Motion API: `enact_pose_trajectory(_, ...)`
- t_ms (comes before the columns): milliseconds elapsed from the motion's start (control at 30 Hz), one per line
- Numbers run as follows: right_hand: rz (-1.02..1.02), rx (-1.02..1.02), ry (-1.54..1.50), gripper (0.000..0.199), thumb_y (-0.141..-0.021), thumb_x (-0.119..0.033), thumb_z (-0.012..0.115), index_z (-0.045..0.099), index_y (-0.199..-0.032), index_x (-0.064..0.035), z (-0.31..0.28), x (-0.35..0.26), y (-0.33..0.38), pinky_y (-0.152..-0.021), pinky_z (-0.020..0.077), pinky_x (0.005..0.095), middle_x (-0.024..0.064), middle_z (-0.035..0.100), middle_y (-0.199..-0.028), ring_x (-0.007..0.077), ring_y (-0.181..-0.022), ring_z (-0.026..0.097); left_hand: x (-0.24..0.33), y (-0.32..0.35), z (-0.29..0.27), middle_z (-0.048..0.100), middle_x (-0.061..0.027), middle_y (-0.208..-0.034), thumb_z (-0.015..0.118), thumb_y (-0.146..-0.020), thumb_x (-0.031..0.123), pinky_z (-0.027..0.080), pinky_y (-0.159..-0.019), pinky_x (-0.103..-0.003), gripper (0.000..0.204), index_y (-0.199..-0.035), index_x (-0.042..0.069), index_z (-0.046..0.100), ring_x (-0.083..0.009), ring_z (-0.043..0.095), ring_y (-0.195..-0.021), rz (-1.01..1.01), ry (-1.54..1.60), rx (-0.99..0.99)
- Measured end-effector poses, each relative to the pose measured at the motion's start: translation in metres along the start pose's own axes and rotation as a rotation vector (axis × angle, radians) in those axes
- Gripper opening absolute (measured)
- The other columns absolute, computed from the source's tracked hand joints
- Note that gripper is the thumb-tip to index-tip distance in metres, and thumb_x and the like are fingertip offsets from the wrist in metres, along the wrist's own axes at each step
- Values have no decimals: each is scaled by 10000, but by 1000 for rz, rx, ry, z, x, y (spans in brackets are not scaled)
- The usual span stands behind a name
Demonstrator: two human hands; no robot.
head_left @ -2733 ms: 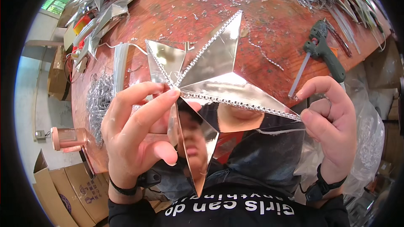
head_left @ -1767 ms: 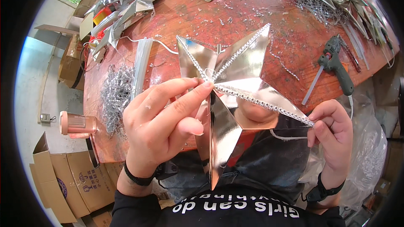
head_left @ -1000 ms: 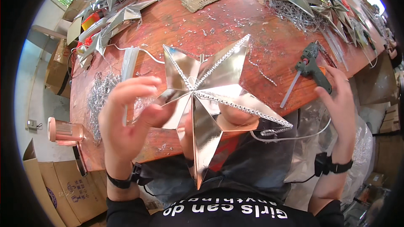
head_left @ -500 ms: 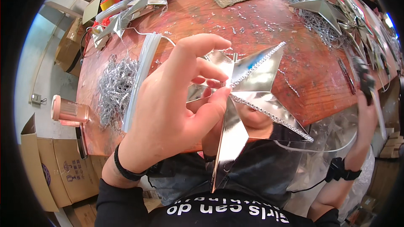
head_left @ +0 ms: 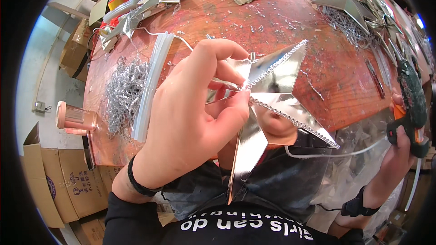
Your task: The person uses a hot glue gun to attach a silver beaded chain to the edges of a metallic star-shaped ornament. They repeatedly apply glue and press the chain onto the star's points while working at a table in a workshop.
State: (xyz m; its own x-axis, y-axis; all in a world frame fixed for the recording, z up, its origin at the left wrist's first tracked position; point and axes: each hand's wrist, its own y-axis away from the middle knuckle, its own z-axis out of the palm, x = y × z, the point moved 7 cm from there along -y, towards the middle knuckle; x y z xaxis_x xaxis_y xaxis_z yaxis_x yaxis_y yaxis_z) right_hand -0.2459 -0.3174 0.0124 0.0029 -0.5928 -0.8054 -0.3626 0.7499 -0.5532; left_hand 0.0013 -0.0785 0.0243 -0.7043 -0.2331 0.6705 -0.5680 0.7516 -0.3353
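Out sideways, the right hand (head_left: 402, 142) holds the glue gun (head_left: 412, 88) upright.

Bright; glare on mirrored star (head_left: 281, 103); 2 black fisheye side edges.

Black garment (head_left: 172, 233), 6 o'clock: white lettering (head_left: 240, 224) in two rows, upside down as viewed. The row nearer 6 o'clock is large and bold; the row above it is partly lost at a fold. Cardboard box (head_left: 84, 163), 8 o'clock: dark violet characters (head_left: 89, 182) in columns, with small handling pictograms (head_left: 74, 185) beside them, one umbrella-shaped. Round violet emblem (head_left: 50, 187) on the adjoining panel, toward 9 o'clock from the characters, only part visible.
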Motion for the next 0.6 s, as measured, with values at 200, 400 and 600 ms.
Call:
enact_pose_trajectory(200,19,-216,201,418,-759,-11,626,531,-1159,67,12,-31,8,-893,416,301,75,599,-1077,159,-953,559,-13,-2,6,617,-65,-966,571,-869,44,470,-790,-235,341,-1199,43,484,-101,576,-879,-213,333,-73)
enact_pose_trajectory(400,23,-271,94,631,-722,-332,805,530,-1160,30,36,-41,16,-844,421,279,42,594,-998,142,-910,549,-44,-6,-29,628,-68,-968,463,-974,153,471,-746,-216,312,-1260,31,487,-79,562,-835,-203,631,197)
enact_pose_trajectory(600,308,-288,-59,870,-546,-641,786,584,-1049,40,71,-56,37,-753,456,245,40,633,-915,101,-827,587,-105,6,-54,574,-25,-807,472,-951,77,447,-673,-196,251,-1197,33,503,-57,537,-722,-107,603,354)
